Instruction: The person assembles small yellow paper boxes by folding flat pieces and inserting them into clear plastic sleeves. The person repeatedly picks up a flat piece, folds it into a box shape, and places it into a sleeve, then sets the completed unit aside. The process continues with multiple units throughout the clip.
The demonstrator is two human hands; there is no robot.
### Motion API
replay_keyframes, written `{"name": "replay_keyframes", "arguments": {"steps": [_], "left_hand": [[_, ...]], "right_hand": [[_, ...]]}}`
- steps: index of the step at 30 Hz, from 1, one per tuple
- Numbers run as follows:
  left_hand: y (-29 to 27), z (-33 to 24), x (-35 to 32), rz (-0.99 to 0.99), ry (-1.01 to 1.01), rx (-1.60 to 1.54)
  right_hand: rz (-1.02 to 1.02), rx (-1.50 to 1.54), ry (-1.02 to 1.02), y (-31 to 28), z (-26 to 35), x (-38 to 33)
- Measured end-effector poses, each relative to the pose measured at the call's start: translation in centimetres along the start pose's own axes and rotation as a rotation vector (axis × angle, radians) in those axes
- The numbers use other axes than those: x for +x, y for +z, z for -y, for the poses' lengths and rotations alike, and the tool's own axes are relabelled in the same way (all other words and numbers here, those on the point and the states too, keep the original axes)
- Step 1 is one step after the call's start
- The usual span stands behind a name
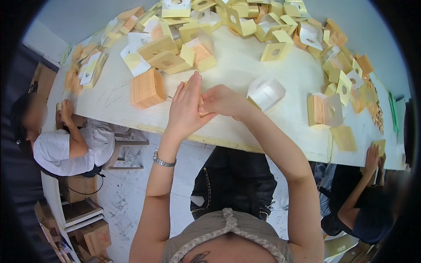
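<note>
Over the near middle of the table, my left hand (186, 107) and my right hand (222, 101) come together around a small peach card piece (201, 103). The left hand's fingers point away and are straight, with its palm against the piece. My right fingers are bent and grip it from the right. Most of the piece is hidden between the hands. Just left of them stands a neat stack of peach card pieces (148, 89). Beyond the hands lie opened yellow card boxes (164, 55). To the right rests a white, partly clear open box (266, 94).
Yellow and white boxes (274, 26) are heaped along the table's (232, 65) far edge. A filled box (323, 110) and a flat yellow card (344, 138) lie at the right. Co-workers' hands (66, 111) work at the left end and at the right (372, 158).
</note>
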State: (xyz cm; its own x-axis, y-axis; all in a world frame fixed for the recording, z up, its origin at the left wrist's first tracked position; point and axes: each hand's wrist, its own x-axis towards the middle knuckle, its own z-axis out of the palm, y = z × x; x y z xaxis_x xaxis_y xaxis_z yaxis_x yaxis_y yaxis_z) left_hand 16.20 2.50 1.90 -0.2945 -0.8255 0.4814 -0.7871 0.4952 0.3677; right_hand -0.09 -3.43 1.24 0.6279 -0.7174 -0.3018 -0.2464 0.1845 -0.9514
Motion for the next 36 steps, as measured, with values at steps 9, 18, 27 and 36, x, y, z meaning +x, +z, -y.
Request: {"name": "replay_keyframes", "arguments": {"steps": [9, 18, 27, 36], "left_hand": [[-0.7, 0.8, 0.1, 0.151, 0.076, 0.287], [-2.4, -7.0, -0.1, 0.043, -0.196, -1.513], [2.5, -14.3, -0.8, -0.073, -0.133, -1.416], [10.1, -11.9, 3.4, 0.091, -0.497, -0.541]], "right_hand": [[-0.205, 0.116, -0.006, 0.2, 0.7, -2.3], [-0.109, 0.965, -0.350, -0.9, -0.1, -13.0], [-0.644, -0.847, -0.639, -2.2, -0.5, -20.2], [-0.723, -1.509, -0.449, -7.9, 1.1, -17.7]]}}
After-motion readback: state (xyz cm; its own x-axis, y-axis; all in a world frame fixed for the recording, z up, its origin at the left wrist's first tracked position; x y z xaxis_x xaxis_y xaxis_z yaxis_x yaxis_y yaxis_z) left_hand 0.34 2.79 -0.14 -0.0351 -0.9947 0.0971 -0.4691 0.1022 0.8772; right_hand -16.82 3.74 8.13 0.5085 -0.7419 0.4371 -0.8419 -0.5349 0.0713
